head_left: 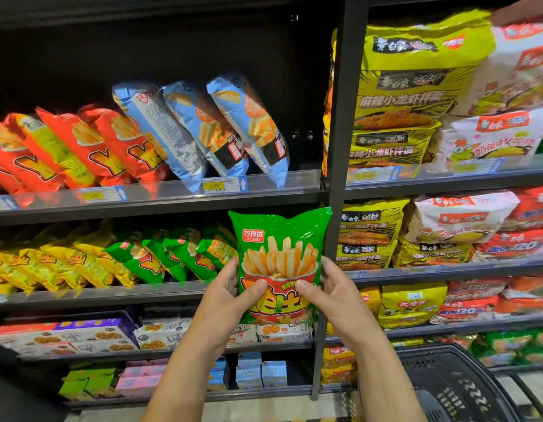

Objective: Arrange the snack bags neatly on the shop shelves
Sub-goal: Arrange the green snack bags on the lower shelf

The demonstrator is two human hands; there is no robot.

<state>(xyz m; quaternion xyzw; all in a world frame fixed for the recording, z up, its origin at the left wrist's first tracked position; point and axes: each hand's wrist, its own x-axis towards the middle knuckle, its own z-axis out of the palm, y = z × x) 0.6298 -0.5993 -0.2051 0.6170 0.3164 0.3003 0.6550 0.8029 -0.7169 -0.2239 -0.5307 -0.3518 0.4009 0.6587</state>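
A green snack bag (281,239) with a picture of fries stands upright in front of the second shelf (96,295), at its right end. My left hand (230,292) grips its lower left side and my right hand (335,292) grips its lower right side, thumbs on the front. Just left of it, several more green bags (172,254) lean in a row on that shelf, then yellow bags (60,263). On the shelf above (160,202) lean red bags (90,147) and three blue bags (203,129).
A black upright post (340,147) divides the shelving; right of it lie stacked noodle packs (401,117). Boxed snacks (90,336) fill the lower shelves. A black shopping basket (459,388) sits at the bottom right.
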